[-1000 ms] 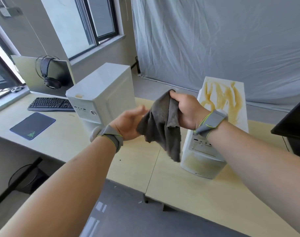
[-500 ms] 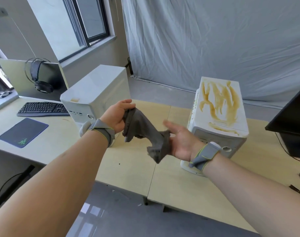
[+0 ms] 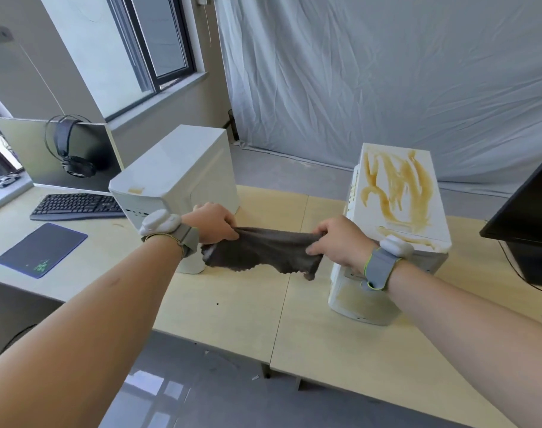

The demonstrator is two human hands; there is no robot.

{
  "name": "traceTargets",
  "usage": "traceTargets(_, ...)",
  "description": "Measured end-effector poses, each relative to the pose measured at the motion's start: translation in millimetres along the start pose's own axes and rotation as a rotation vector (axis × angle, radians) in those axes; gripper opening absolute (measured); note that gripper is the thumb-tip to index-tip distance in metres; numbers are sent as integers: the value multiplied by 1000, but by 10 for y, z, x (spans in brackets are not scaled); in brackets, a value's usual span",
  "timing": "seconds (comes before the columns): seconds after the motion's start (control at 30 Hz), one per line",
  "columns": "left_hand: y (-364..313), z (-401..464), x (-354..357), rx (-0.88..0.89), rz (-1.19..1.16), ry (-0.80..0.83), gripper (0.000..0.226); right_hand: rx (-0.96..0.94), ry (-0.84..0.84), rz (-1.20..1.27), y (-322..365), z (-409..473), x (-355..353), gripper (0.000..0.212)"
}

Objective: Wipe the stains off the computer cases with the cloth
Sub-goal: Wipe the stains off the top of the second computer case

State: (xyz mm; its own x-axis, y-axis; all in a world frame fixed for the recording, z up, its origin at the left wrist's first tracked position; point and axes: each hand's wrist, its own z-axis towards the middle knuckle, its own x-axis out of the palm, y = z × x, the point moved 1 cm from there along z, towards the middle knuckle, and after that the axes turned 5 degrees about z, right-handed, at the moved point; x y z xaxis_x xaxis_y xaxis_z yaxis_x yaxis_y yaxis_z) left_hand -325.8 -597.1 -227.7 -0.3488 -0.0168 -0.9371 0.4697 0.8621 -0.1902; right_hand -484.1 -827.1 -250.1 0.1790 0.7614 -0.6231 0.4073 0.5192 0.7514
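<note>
Cloth [image 3: 263,250]: dark grey, stretched taut between both hands; lower edge ragged

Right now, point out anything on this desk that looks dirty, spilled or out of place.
The right computer case has brown streaks smeared across its top and more staining on its front. The left computer case has only a small tan patch near its front top edge. Nothing else stands out.

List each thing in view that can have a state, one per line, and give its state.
Cloth: stretched between both hands, above the desk.
Left hand: gripping the cloth's left end.
Right hand: gripping its right end.
Right computer case: upright, top heavily smeared brown.
Left computer case: upright, small brown mark near front edge.
Headphones: hanging on a monitor.
</note>
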Motion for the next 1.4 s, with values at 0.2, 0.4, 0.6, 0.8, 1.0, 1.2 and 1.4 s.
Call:
traceTargets(0.2, -415, -81, 71, -91, -532, 1, 37, 8, -162, 288, 107, 4, 92, 29)
traceTargets(0.4, -925, -164, -53, 33, -1021, 358, 47, -89, -43, 405, 249, -74, 231, 46)
traceTargets(0.6, -806, 0, -711, 9, -674, -531, 14, -81, -65, 373, 177, -57, 80, 29)
traceTargets(0.8, -707, 117, -1338, -25, -709, -834, 10, -113, -49, 403, 233, -90, 61, 29)
traceTargets(1.0, -583, 149, -1445, -54, -696, -891, 8, -146, -65, 411, 382, -137, 22, 40)
traceTargets(1.2, -432, 100, -1523, -74, -678, -891, 8, -329, -136, 449, 1087, -122, -231, 34)
traceTargets(1.4, -289, 96, -1510, -134, -633, -823, 17, -379, -170, 498, 1530, -92, -314, 21)
